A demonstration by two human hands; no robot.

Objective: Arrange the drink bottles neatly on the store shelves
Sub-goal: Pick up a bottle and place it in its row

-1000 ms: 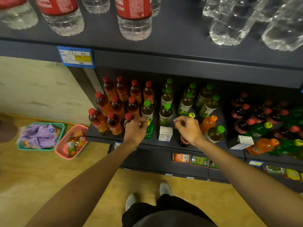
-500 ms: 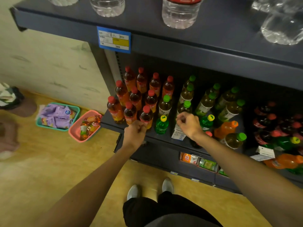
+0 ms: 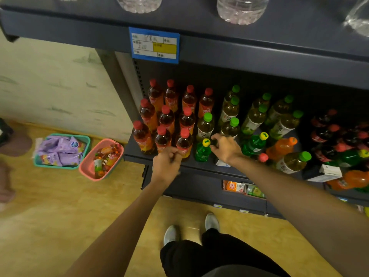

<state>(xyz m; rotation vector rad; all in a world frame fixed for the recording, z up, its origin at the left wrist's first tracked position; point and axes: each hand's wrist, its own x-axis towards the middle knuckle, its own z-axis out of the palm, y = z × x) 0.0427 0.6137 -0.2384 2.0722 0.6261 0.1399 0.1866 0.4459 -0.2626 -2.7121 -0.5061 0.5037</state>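
Two hands at the front edge of the drink shelf (image 3: 137, 156)

The red-capped tea bottles (image 3: 165, 118) stand upright on the left part of this dark shelf, caps up; right of them the green-capped bottles (image 3: 231, 114) lean slightly. The shelf stands on a yellow wooden floor (image 3: 50, 206). The left hand (image 3: 166, 165) is curled at the shelf edge, holding nothing visible. The right hand (image 3: 226, 147) has bent fingers beside the small green bottle (image 3: 202, 149); whether they grip anything I cannot tell.

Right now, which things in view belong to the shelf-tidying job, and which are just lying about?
Job:
red-capped bottles
green-capped bottles
yellow-capped green bottle
orange bottle
shelf
left hand
right hand

Lying about:
pink basket
teal basket
water bottles above
price tag
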